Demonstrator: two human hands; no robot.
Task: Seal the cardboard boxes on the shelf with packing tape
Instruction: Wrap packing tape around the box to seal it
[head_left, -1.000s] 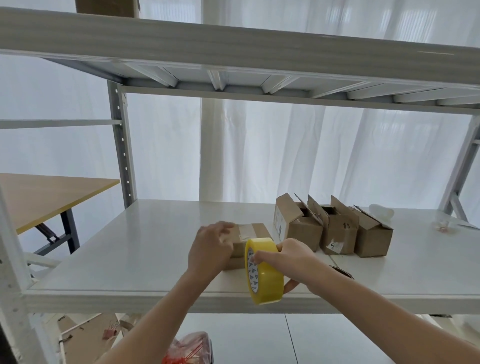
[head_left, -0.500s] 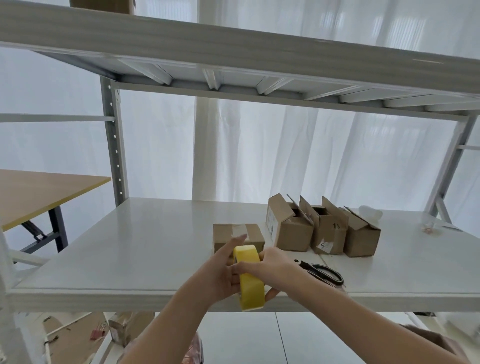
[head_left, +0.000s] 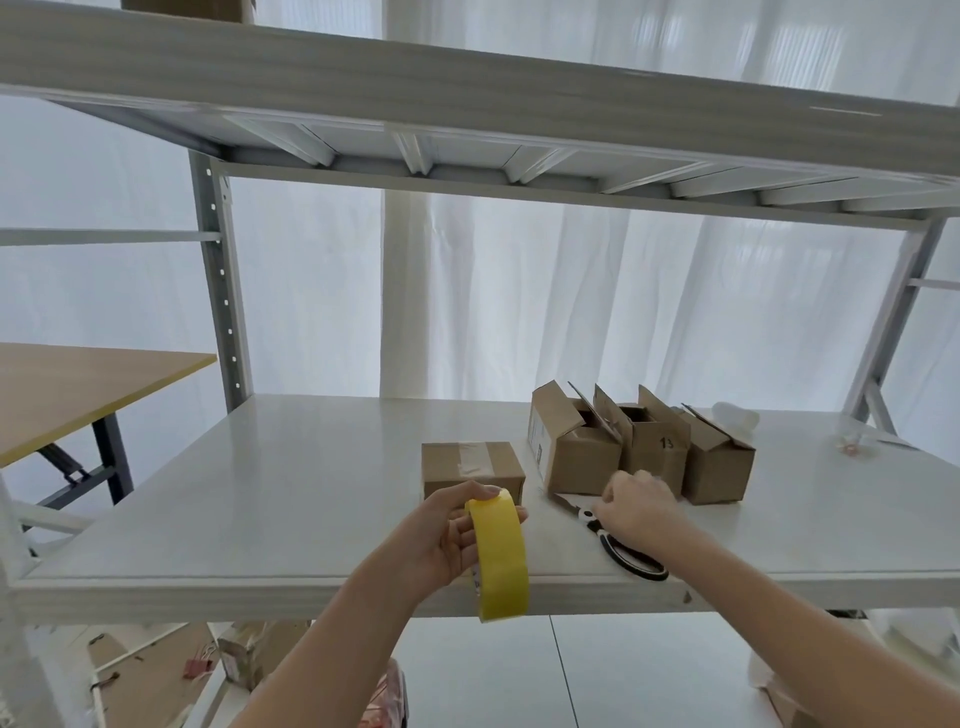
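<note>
A small closed cardboard box (head_left: 470, 465) with a strip of tape across its top sits on the white shelf (head_left: 260, 493). Three open boxes (head_left: 576, 452) stand in a row to its right. My left hand (head_left: 441, 535) grips a yellow tape roll (head_left: 501, 556) upright at the shelf's front edge, just in front of the closed box. My right hand (head_left: 641, 506) is blurred and hovers over the blade end of black-handled scissors (head_left: 631, 558) lying on the shelf. Its fingers are hidden, so I cannot tell whether it holds them.
An upper shelf (head_left: 467, 78) hangs low overhead. A wooden table (head_left: 78, 384) stands to the left beyond the grey upright. A white plastic object (head_left: 735, 415) lies behind the open boxes and small clutter (head_left: 852, 444) at the far right. Cardboard scraps lie below.
The tape roll passed from my right hand to my left. My right hand let go and moved right onto the scissors. The closed box is uncovered.
</note>
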